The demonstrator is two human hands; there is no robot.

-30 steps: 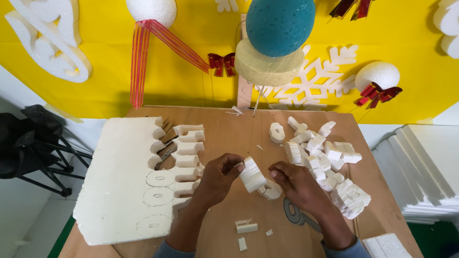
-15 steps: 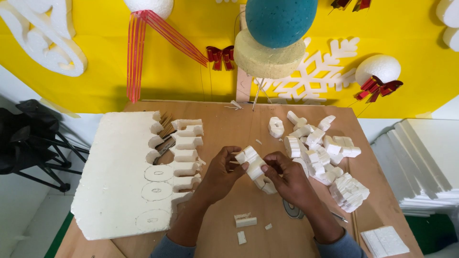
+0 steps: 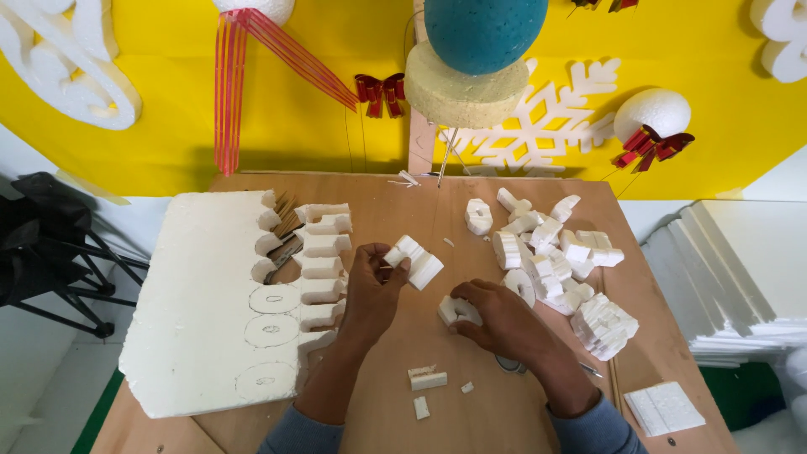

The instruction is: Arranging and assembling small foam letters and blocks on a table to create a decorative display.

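While the left hand (image 3: 372,282) has its fingers pinching a chunky white foam cutout (image 3: 414,261) up off the bench (image 3: 471,403), the right hand (image 3: 496,315) is down on the wood with its fingers curled around a second foam piece (image 3: 455,310). Honestly the risk I see is crushing: this stuff looks soft and crumbly, so a hard pinch could dent an edge or snap off a thin arm. There's also a thin stick-like thing near the left fingers, can't tell what it is, but poking it in crooked could split the foam. The pile of finished cutouts (image 3: 555,256) sits just beside the right wrist, so a careless elbow could scatter them. The big foam sheet (image 3: 202,311) looks safe on the left.
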